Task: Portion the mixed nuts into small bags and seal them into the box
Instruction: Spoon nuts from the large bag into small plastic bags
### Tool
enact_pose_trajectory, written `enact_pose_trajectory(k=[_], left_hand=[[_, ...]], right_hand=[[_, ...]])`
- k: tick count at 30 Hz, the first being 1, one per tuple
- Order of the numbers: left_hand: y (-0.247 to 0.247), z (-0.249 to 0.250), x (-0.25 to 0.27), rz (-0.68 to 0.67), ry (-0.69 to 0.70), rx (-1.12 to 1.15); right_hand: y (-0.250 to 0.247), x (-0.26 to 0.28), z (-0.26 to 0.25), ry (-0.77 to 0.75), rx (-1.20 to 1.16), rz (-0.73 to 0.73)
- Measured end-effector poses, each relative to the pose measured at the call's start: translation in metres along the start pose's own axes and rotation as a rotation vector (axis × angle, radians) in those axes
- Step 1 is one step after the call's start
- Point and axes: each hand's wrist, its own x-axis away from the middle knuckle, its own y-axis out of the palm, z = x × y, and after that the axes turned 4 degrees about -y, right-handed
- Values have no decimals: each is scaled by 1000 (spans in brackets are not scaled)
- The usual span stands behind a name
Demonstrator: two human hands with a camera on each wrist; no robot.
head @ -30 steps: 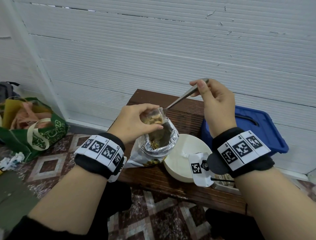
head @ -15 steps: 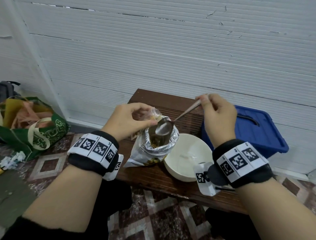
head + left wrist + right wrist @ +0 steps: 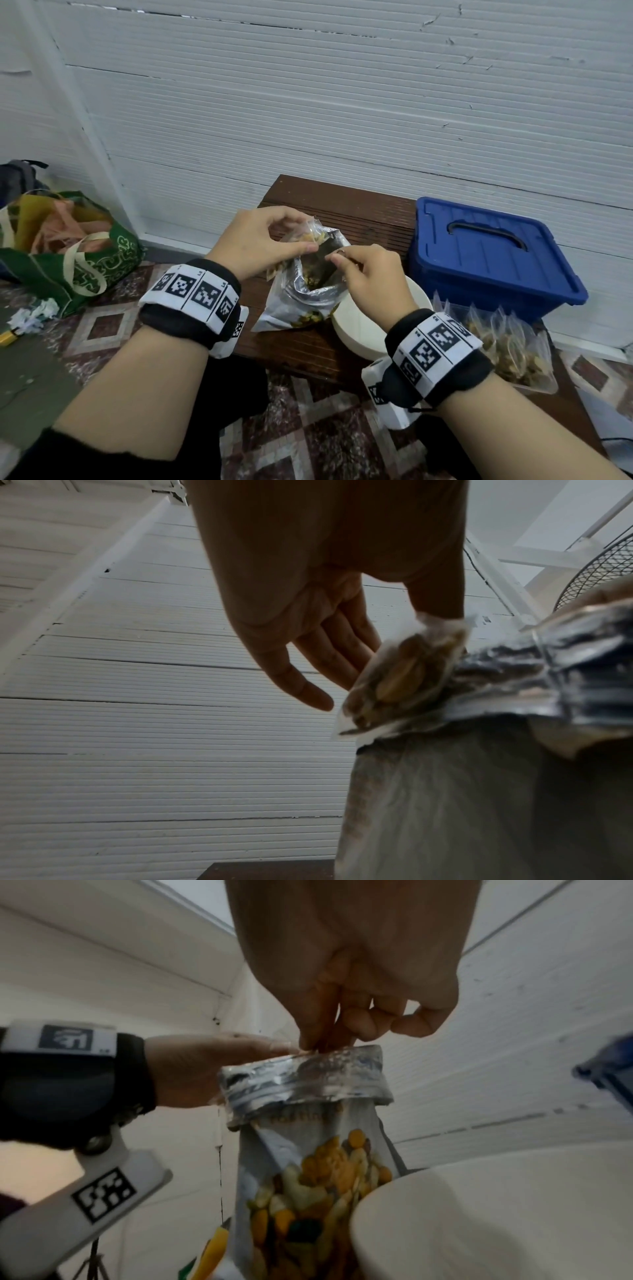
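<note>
Both hands meet over the open nut pouch [image 3: 301, 291] on the bench: the left hand [image 3: 253, 245] pinches a small bag [image 3: 310, 236] at its rim, the right hand [image 3: 370, 274] dips a spoon [image 3: 337, 255] straight down beside it.

A white ribbed panel wall [image 3: 342, 102] rises behind a dark brown slatted wooden bench [image 3: 342, 205], standing on a maroon-and-cream diamond-patterned tile floor [image 3: 308, 428].

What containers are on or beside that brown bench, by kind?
Silver foil pouch of mixed nuts: 1
Round white bowl: 1
Blue lidded plastic box: 1
Clear plastic tray of filled small bags: 1
Small clear bag, held up: 1
Total: 5
</note>
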Motion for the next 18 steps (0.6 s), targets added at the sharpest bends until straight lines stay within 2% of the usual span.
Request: enact_pose_trajectory(k=[11,18], left_hand=[[-1,2,1,-14,-37,23],[-4,0,1,-16,-36,22]], right_hand=[[-17,-9,4,390,-291,321],[-43,-21,7,421,-234,468]])
